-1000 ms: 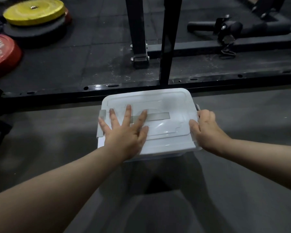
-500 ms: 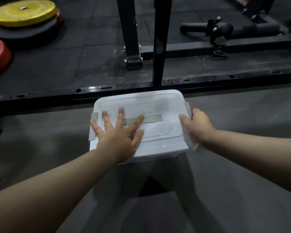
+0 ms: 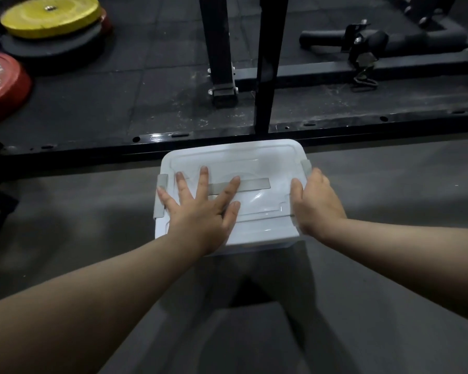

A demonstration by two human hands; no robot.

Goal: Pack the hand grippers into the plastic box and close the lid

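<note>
Evidently close to done: box (image 3: 254, 245) down on the grey floor (image 3: 389, 198), just this side of a black rack frame, with the lid (image 3: 254, 160) on top and lying level as far as can be seen. Pressed flat on the near-left part of the lid, the left hand (image 3: 200, 209), fingers straight and spread, two of them across the grey handle strip (image 3: 257, 183). Curled round the right end of the box, the right hand (image 3: 316, 203), thumb up on the lid, fingers over the edge just below the right clip (image 3: 306, 166); touching that clip or not, cannot tell. Beside the left little finger, the left clip (image 3: 159, 210), seemingly folded down against the side. Probably thin moulded plastic: stiff at the rim, springy in the middle of the lid, smooth and a bit slippery, so better pressed near the edges and clips than at the centre. Likely light when bare, heavier with sprung metal inside; best carried by both ends, or by the handle strip once both clips are fast. Contents hidden under the milky lid: no telling of hand grippers inside.
</note>
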